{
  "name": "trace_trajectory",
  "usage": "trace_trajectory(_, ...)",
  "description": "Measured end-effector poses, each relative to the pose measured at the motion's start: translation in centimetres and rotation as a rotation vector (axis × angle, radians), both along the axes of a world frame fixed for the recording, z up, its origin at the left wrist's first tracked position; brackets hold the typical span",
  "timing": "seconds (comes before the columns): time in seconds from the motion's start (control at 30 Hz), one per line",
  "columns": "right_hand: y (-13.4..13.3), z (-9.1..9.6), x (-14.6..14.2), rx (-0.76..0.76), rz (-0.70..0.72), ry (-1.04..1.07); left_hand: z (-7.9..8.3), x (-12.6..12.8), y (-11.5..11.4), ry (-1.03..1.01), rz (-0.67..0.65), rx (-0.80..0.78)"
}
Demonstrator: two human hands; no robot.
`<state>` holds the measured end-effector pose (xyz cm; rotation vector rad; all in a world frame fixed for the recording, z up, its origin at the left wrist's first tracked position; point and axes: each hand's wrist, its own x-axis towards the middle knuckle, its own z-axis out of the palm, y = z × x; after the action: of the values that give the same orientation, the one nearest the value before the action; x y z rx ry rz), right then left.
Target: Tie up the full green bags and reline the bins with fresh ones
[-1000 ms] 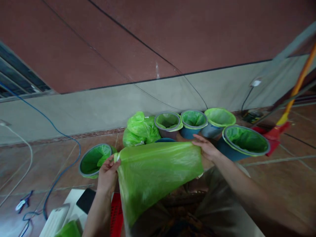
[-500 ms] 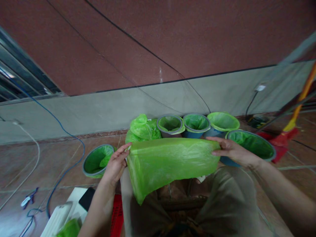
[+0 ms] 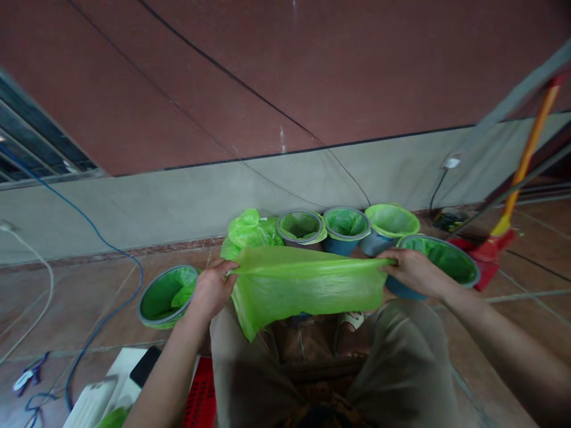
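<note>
A thin green plastic bag point(image 3: 307, 285) is stretched sideways above my knees. My left hand point(image 3: 216, 286) pinches its left upper part, and a loose corner hangs below that hand. At the other end, my right hand point(image 3: 408, 270) has the bag's right edge closed between thumb and fingers. A taut fold runs from one hand to the other across the bag. Behind it stands a row of lined bins, among them a grey-rimmed bin point(image 3: 301, 227) and a blue bin point(image 3: 345, 241). The bag partly covers the bins behind it.
A green-lined bin point(image 3: 147, 321) stands at left. Bunched green bags point(image 3: 252, 229) lie by the wall. On the right are another lined bin point(image 3: 439, 258) and a red dustpan point(image 3: 491, 252). A red crate point(image 3: 201, 395), a dark phone point(image 3: 145, 365) and a blue cable point(image 3: 104, 315) are lower left.
My hands have gathered the bag's upper part into a taut fold, and its lower edge has risen. My fingers have closed more tightly. The view has shifted slightly to the right.
</note>
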<state>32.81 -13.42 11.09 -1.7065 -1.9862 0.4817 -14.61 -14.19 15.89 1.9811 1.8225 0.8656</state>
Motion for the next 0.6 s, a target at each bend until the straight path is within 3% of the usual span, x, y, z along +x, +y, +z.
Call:
trace_trajectory(0.07,-0.1,0.1,-0.1,0.071,-0.017,0.094,-0.1,-0.3,0.2,0.026,0.01,0.087)
trace_trajectory(0.17,-0.3,0.0,-0.7,0.147,-0.009,0.432,-0.6,-0.6,0.1,-0.165,-0.023,0.178)
trace_trajectory(0.27,-0.3,-0.7,-1.9,0.094,-0.095,0.803,-1.3,-0.4,-0.2,-0.502,-0.063,0.081)
trace_trajectory(0.33,-0.1,-1.2,-2.9,0.064,-0.219,0.926,-1.7,0.0,-0.4,-0.601,-0.037,0.023)
trace_trajectory(0.4,0.2,-1.7,-3.9,0.062,-0.318,0.94,-1.9,0.3,-0.4,-0.535,0.038,0.07)
trace_trajectory(0.5,1.0,-2.4,-4.7,0.032,-0.313,0.866,-2.0,0.3,0.1,-0.342,0.198,0.176)
trace_trajectory(0.6,2.0,-4.1,-5.0,-0.062,-0.279,0.756,-2.8,-0.4,1.2,-0.259,0.265,0.094)
